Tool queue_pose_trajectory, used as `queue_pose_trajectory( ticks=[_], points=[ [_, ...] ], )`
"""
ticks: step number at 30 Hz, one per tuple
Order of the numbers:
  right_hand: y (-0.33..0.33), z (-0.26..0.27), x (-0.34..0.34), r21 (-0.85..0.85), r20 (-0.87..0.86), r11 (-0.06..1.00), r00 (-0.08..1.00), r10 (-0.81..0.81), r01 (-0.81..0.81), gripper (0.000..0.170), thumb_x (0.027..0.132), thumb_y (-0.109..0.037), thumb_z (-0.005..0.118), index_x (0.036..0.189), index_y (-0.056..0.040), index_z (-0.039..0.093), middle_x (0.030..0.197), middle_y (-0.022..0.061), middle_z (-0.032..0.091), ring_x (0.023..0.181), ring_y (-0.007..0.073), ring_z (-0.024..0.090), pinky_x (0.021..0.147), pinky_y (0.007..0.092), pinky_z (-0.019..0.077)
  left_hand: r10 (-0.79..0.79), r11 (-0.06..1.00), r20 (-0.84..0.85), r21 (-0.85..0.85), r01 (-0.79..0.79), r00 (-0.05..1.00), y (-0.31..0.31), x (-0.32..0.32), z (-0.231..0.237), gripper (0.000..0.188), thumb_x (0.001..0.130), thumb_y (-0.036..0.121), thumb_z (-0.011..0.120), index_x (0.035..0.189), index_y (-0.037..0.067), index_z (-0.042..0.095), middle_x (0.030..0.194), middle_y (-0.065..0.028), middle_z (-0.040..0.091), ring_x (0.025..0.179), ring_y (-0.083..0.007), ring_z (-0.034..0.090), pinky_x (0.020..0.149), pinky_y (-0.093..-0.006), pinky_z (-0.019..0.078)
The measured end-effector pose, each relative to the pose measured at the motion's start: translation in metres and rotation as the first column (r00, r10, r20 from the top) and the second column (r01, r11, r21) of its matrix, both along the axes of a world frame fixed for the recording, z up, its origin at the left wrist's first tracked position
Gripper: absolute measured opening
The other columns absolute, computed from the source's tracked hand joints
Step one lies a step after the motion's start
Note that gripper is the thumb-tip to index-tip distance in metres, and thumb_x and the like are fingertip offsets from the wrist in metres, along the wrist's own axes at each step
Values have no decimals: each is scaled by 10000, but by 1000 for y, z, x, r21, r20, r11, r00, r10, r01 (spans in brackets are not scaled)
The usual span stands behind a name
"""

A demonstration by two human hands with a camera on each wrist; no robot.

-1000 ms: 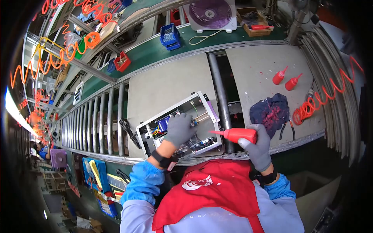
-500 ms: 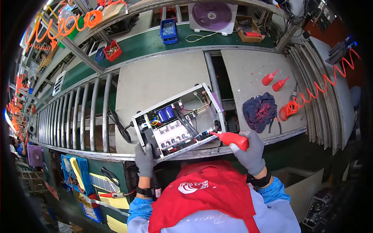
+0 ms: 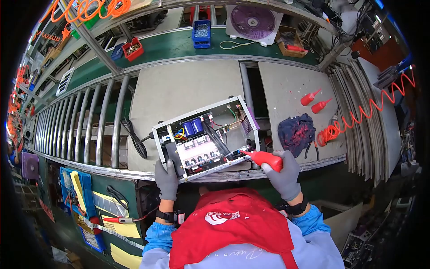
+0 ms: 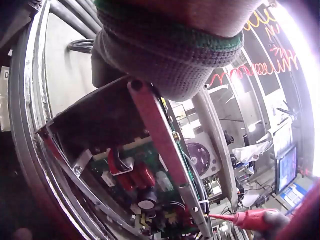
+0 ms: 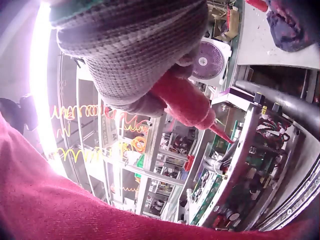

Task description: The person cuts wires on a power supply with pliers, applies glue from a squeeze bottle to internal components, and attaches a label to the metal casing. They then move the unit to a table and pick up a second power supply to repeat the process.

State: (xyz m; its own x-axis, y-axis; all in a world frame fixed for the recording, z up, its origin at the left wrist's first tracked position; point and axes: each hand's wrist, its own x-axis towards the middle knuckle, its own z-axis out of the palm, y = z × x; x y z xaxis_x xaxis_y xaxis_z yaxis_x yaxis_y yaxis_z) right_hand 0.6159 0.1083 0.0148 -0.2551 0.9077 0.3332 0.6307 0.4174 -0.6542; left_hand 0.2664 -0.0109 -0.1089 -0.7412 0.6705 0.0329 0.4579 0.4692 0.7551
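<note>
An open metal equipment case [image 3: 169, 121] with circuit boards, blue capacitors [image 3: 193, 127] and wiring inside sits askew on a grey board of the roller line. At its near left corner my gloved left hand [image 3: 166, 181] grips the wall, thumb on one side and fingers on the other; the left wrist view has the glove [image 4: 160, 57] over that edge. My gloved right hand [image 3: 286, 175] holds a red squeeze bottle [image 3: 267, 160], its thin nozzle pointing left. The nozzle tip [image 5: 227, 137] is right at the connectors and wires inside the case's near right corner.
Two more red bottles [image 3: 310, 97] and a red-stained dark cloth [image 3: 296, 133] lie on the right board beside a coiled orange hose [image 3: 329, 135]. Metal rollers [image 3: 104, 121] extend left. A black cable [image 3: 133, 138] lies by the case. Beyond stand a blue bin [image 3: 201, 34] and a purple fan [image 3: 253, 21].
My left hand has come out of the case's interior to its near left corner. The red bottle's nozzle has moved down and left to the near right corner, then stayed there.
</note>
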Motion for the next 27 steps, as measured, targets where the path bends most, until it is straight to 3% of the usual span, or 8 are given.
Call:
queue_pose_trajectory(
  ticks=[6, 9, 27],
  points=[
    [3, 2, -1, 14, 3, 1000, 1000, 8, -8, 405, 735, -197, 830, 1029, -9, 625, 934, 165, 646, 831, 359, 676, 724, 424, 539, -10, 1000, 32, 16, 10, 999, 1, 2, 5, 430, 995, 335, 560, 1234, -22, 586, 1085, -259, 652, 998, -435, 633, 873, -486, 479],
    [4, 2, 1, 14, 6, 1000, 1000, 9, -10, 397, 737, -192, 827, 1024, -8, 623, 932, 168, 645, 829, 364, 674, 722, 427, 537, -6, 999, -28, 31, 7, 1000, 2, 2, 3, 427, 993, 340, 563, 1215, -23, 590, 1057, -259, 654, 971, -434, 637, 854, -486, 481],
    [4, 1, 5, 69, -7, 998, 1000, -2, 2, 384, 745, -169, 826, 1018, -2, 614, 921, 175, 637, 806, 374, 663, 699, 433, 532, 13, 1000, 48, 17, -14, 999, 2, 3, 5, 418, 991, 363, 567, 1131, -29, 599, 988, -246, 667, 893, -414, 650, 803, -464, 495]
  ],
)
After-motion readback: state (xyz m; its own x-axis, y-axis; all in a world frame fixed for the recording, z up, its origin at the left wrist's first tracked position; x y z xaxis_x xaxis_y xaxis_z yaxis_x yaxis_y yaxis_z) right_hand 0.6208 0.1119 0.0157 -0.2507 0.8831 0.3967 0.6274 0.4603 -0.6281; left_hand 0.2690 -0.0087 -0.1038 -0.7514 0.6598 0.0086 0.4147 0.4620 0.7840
